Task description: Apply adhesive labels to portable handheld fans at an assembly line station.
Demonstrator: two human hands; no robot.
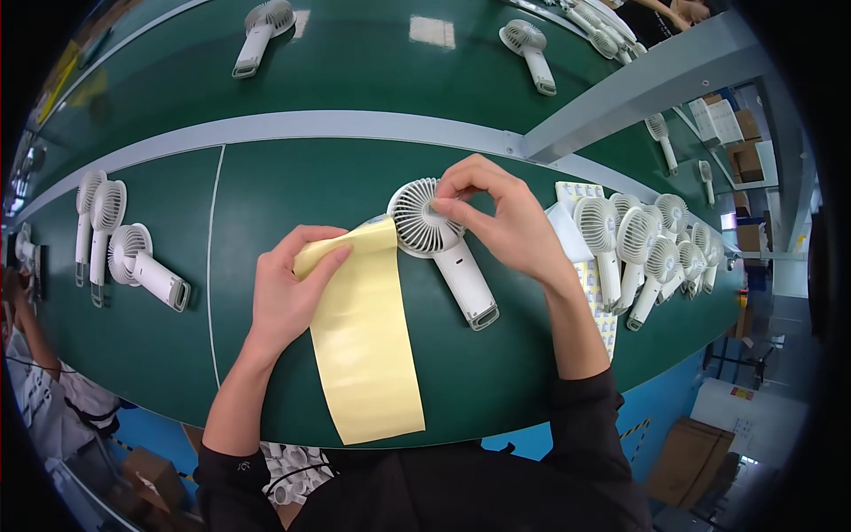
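Note:
A white hand-held fan point(443, 253) lies on the green work surface point(266, 195), its round grille toward the far side and its handle pointing at me. My right hand point(501, 222) pinches at the centre of the grille with thumb and forefinger. My left hand point(288, 288) grips the upper end of a long pale yellow backing strip point(363, 341) that runs down over the table's near edge. The strip's top touches the fan's grille.
Three white fans point(115, 244) lie at the left. A cluster of several fans point(651, 244) lies at the right on white sheets point(576, 191). More fans point(527, 44) lie beyond a grey rail point(355, 124). Another person's arm point(27, 319) is at far left. Cardboard boxes point(687, 461) stand below right.

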